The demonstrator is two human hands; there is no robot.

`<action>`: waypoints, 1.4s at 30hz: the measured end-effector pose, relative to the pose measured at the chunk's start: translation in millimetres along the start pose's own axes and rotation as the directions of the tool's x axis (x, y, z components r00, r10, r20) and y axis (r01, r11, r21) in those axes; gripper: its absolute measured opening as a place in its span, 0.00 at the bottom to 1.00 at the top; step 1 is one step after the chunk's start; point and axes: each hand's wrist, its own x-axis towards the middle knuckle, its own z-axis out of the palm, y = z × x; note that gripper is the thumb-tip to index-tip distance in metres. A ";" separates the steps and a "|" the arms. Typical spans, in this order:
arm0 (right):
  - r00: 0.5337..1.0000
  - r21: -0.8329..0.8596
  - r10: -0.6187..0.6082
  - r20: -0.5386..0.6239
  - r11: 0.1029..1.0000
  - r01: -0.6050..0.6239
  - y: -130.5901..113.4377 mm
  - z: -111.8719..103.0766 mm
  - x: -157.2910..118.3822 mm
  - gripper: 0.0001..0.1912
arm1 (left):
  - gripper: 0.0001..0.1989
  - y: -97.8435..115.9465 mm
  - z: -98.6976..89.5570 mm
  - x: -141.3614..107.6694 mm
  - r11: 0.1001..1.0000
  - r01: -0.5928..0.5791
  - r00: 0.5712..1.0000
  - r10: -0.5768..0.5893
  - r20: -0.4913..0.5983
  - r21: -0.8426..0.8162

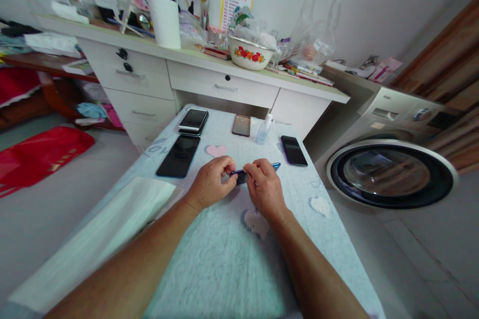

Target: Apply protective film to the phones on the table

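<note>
Between my two hands, above the middle of the table, is a blue-edged smartphone, tilted so that mostly its edge shows. My left hand pinches its left end with thumb and fingers. Closed on its right part is my right hand, and a shiny blue corner sticks out past the knuckles. Most of the phone's faces are hidden by the fingers. Ahead of the hands stand a clear spray bottle and, flat beside it, a brownish phone case.
Left on the cloth-covered table lie a large black phone and stacked phones. At the right rests a purple-edged phone. A pale folded cloth covers the left edge. Beyond are a drawer desk and a washing machine.
</note>
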 end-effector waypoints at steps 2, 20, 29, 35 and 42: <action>1.000 -0.001 -0.011 0.005 1.000 0.011 -3.7 1.8 0.2 0.13 | 0.04 -1.1 0.8 -0.1 1.000 -0.010 1.000 0.010 -0.003 0.004; 1.000 0.013 0.016 0.005 1.000 -0.016 4.1 -3.5 1.1 0.13 | 0.03 -2.0 1.4 0.4 0.999 -0.017 1.000 0.017 -0.012 0.038; 0.996 0.004 0.081 -0.044 0.997 -0.080 25.3 -10.0 -0.5 0.13 | 0.03 -4.5 0.6 -0.1 0.998 -0.031 0.999 0.031 0.009 0.051; 0.991 -0.006 0.120 -0.065 0.993 -0.120 37.2 -15.7 -0.3 0.12 | 0.03 -4.2 -0.6 0.5 0.998 -0.040 0.999 0.040 0.006 0.056; 0.983 -0.009 0.136 -0.127 0.990 -0.138 48.6 -20.0 -0.2 0.12 | 0.04 -4.0 -0.2 0.6 0.998 -0.042 0.999 0.042 -0.004 0.052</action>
